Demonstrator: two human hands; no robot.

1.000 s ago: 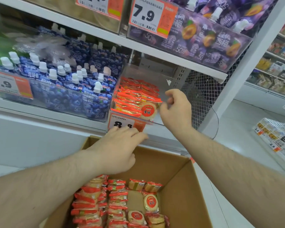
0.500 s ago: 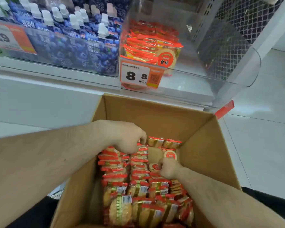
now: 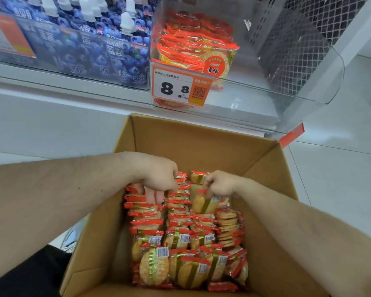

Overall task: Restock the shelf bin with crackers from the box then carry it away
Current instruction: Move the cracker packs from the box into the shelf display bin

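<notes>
Reaching hands (image 3: 159,179) in box (image 3: 201,142), bin (image 3: 287,86) above (blueberry pouches (image 3: 107,50) beside)

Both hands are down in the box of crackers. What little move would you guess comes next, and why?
Probably lifting the gripped packs up to the clear shelf bin. The right hand pinches a cracker pack, the left hand digs into the left row, and the bin's right side has room.
</notes>
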